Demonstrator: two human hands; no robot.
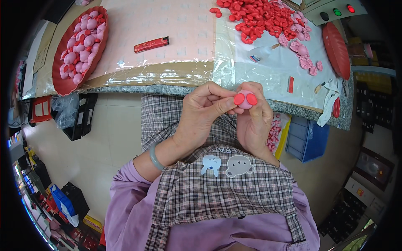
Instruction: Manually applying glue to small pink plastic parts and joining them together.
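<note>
Just off the table's front edge, a small pink ball-shaped piece with two red oval discs on its face is between my hands. My right hand has its fingers curled round the ball from the right and behind. From the left, the thumb and index finger of my left hand pinch at the ball's side, by the left red disc. The right red disc lies flat against the ball. What the fingertips behind the ball touch is hidden.
At the far left a red scalloped tray holds pink balls with red parts. A red lighter, a small glue bottle, a heap of red pieces and crumpled pink pieces lie on the table. A blue crate stands below right.
</note>
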